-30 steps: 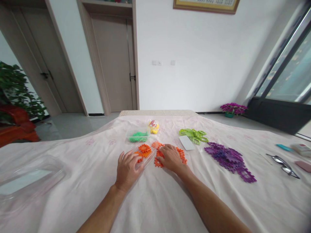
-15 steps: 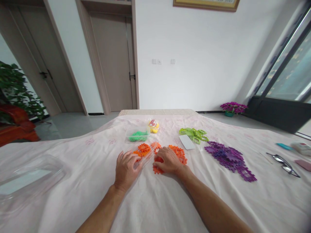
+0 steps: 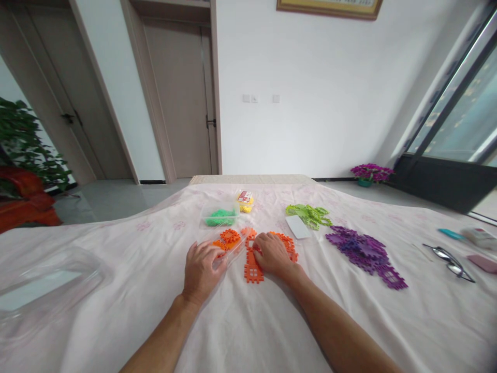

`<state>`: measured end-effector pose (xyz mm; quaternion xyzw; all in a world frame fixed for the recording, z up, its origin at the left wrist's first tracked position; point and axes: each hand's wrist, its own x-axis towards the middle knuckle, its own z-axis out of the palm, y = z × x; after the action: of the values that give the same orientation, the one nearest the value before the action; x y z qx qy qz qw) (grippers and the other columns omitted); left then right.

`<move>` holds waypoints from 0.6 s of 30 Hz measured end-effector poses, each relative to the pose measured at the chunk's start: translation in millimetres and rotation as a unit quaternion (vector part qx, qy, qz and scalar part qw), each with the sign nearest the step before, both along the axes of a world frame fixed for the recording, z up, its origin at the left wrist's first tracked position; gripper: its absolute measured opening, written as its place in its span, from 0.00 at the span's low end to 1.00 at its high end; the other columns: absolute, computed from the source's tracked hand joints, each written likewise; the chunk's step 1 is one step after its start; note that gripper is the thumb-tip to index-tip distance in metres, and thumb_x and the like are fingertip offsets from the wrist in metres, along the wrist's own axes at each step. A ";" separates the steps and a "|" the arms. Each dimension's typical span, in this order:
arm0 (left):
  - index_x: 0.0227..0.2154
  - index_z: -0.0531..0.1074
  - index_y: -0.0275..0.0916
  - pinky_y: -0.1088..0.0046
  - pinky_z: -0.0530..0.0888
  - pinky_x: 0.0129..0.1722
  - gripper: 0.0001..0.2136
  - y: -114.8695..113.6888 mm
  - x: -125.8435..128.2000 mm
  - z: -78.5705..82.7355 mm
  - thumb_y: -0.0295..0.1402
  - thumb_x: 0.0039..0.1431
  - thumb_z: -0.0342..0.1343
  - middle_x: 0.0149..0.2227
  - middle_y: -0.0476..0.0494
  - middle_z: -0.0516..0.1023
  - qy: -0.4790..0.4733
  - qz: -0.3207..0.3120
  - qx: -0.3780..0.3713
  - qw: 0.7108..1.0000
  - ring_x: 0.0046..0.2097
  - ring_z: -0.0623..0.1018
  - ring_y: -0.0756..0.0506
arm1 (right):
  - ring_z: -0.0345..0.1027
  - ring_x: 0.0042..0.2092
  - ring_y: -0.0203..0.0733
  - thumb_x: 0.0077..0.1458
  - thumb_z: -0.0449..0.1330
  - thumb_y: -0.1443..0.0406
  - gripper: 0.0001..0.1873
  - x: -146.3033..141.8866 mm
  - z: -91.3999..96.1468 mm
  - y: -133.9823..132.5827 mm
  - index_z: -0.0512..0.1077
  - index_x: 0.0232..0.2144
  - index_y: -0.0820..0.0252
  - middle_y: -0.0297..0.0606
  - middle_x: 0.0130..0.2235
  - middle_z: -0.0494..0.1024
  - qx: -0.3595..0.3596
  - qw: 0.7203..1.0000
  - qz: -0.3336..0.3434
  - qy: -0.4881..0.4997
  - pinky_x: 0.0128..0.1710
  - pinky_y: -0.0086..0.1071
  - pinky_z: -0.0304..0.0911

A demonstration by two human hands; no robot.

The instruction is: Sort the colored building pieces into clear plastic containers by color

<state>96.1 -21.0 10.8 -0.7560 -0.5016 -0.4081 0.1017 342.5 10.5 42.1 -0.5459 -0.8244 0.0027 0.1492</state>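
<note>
My left hand [image 3: 204, 272] curves round the near left end of a clear plastic box [image 3: 236, 250], thumb and fingers on its edge. Orange toothed building pieces [image 3: 229, 237] lie in that box, one of them gear-shaped. To the right, my right hand [image 3: 273, 254] is bent over a heap of orange pieces [image 3: 286, 242], fingers curled down among them. Its fingertips are partly hidden, and they seem to grip an orange piece. A flat orange piece with a window grid [image 3: 253, 271] lies on the cloth just in front of those fingers.
Beyond my hands stand a box of green pieces [image 3: 220, 217] and a tub of yellow ones [image 3: 245, 202]. Rightward lie a white card [image 3: 298, 227], lime pieces [image 3: 309, 215], purple pieces [image 3: 365, 254] and glasses [image 3: 448, 261]. An empty clear container [image 3: 83, 269] sits at left.
My right hand has shifted slightly right and away, uncovering more of the orange window piece. A red-orange bit under its fingers no longer shows. The left hand stays put.
</note>
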 end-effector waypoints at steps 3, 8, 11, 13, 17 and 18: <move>0.35 0.77 0.47 0.48 0.62 0.61 0.03 0.4 -0.2 -1.0 0.33 0.56 0.61 0.40 0.46 0.84 -0.002 -0.001 -0.006 1.000 0.52 0.78 0.35 | 0.67 0.45 0.44 0.58 0.55 0.68 0.07 -1.0 -2.9 -0.2 0.74 0.35 0.60 0.43 0.42 0.76 -0.004 1.000 -0.001 0.005 0.46 0.33 0.56; 0.35 0.77 0.47 0.49 0.63 0.60 0.03 0.7 -1.0 -2.0 0.33 0.57 0.61 0.40 0.46 0.84 0.001 -0.001 -0.008 1.000 0.52 0.77 0.35 | 0.66 0.47 0.42 0.62 0.53 0.67 0.07 3.2 -13.1 4.5 0.72 0.37 0.61 0.43 0.46 0.75 0.019 0.999 0.021 0.023 0.48 0.32 0.55; 0.34 0.77 0.46 0.49 0.63 0.60 0.03 0.3 -0.8 -1.2 0.33 0.57 0.60 0.40 0.46 0.84 -0.003 -0.002 -0.010 1.000 0.52 0.77 0.36 | 0.67 0.46 0.42 0.63 0.51 0.68 0.09 5.9 -14.7 7.8 0.71 0.37 0.60 0.43 0.45 0.76 0.014 0.999 0.017 0.031 0.47 0.31 0.55; 0.34 0.77 0.46 0.49 0.63 0.60 0.03 0.2 -0.8 -0.8 0.33 0.57 0.60 0.40 0.47 0.84 -0.003 -0.003 -0.012 1.000 0.52 0.77 0.36 | 0.68 0.44 0.41 0.63 0.51 0.69 0.09 6.7 -12.8 8.8 0.71 0.37 0.60 0.41 0.41 0.77 -0.010 0.999 0.004 0.033 0.46 0.31 0.55; 0.34 0.77 0.46 0.50 0.63 0.60 0.03 0.4 -1.0 -0.9 0.32 0.57 0.60 0.40 0.46 0.84 0.001 -0.001 -0.008 1.000 0.51 0.77 0.36 | 0.69 0.48 0.45 0.63 0.56 0.63 0.11 6.4 -7.3 7.5 0.73 0.44 0.61 0.44 0.44 0.78 -0.030 0.999 -0.031 0.033 0.48 0.32 0.56; 0.34 0.77 0.46 0.50 0.63 0.60 0.03 0.3 -0.9 -0.9 0.33 0.57 0.60 0.40 0.46 0.84 0.000 0.001 -0.005 1.000 0.51 0.78 0.36 | 0.69 0.49 0.46 0.63 0.57 0.61 0.13 6.2 -6.3 6.9 0.73 0.45 0.61 0.45 0.46 0.78 -0.030 0.998 -0.041 0.028 0.49 0.33 0.56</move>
<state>95.1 -20.7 9.9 -0.7564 -0.5042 -0.4050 0.0980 348.7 17.5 35.8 -0.5830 -0.7965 0.0369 0.1557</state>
